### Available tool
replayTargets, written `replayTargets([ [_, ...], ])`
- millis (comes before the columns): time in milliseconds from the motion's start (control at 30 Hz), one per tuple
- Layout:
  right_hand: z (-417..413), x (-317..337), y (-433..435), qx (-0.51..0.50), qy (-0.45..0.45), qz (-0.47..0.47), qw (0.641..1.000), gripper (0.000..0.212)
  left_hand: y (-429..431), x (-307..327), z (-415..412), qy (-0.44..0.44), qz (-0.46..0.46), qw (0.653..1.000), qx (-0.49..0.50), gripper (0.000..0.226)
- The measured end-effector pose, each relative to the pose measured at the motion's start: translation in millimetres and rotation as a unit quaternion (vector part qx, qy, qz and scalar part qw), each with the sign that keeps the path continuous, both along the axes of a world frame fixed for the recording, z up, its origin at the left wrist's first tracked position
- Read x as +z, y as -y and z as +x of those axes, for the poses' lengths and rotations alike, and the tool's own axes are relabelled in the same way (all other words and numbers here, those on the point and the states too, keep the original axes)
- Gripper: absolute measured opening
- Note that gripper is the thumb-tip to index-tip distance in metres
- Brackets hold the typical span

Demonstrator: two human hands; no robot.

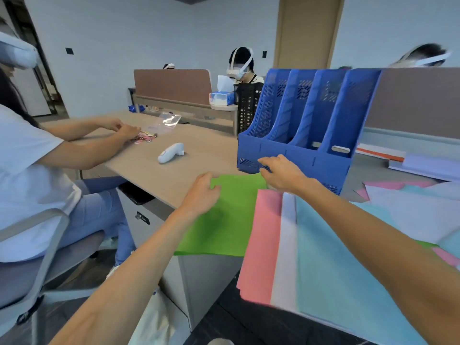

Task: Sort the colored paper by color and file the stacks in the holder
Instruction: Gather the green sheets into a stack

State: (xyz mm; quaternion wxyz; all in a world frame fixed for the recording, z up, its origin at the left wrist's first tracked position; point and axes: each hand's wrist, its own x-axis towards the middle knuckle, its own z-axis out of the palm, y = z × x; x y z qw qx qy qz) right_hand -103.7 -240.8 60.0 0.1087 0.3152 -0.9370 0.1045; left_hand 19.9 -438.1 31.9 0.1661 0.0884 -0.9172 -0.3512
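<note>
Paper lies nearest: a fan of a pink sheet (pixel 263 245), a pale lilac sheet (pixel 283 257) and a light blue sheet (pixel 336 270) spreads at the lower right, under the right forearm. The fan's pink edge lies against the right side of the green paper (pixel 224 220). This is a bright, plain, flat rectangle with clean edges. Its near end hangs past the edge of the wooden desk (pixel 199 155), above a grey drawer cabinet (pixel 149 220). Its long axis runs away from the person, and its far short edge points at the file holder.

The left hand (pixel 201 192) grips the far left corner, thumb on top and fingers curled over the edge. The right hand (pixel 281 175) pinches the far right corner with curled fingers, just in front of the holder's base.

The blue file holder (pixel 311 120) stands upright with four slotted compartments, their open sides facing the person. To its right a loose pile of mixed coloured sheets (pixel 410 207) covers the desk. To its left a white controller (pixel 171 153) lies alone. Further left, a seated neighbour's hands (pixel 119 129) work over small coloured rings (pixel 145 139) beside a clear plastic bag (pixel 169 120). Beyond stand a black mesh basket (pixel 249 108), a tissue box (pixel 221 98) and a brown partition (pixel 174 85).
</note>
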Motion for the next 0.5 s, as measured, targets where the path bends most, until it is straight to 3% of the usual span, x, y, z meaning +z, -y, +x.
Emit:
replayTargets([
  [100, 42, 12, -50, -0.002, -0.024, -0.039, 0.999, 0.04, -49, 15, 7, -0.047, 0.058, 0.996, -0.057, 0.033],
  [200, 89, 10, -116, -0.035, -0.055, -0.061, 0.996, 0.032, -110, 19, 9, -0.039, 0.081, 0.988, -0.128, 0.03],
  [500, 159, -33, -314, -0.266, 0.011, -0.083, 0.96, 0.043, -308, 11, 9, 0.026, 0.023, 0.942, -0.334, 0.034],
])
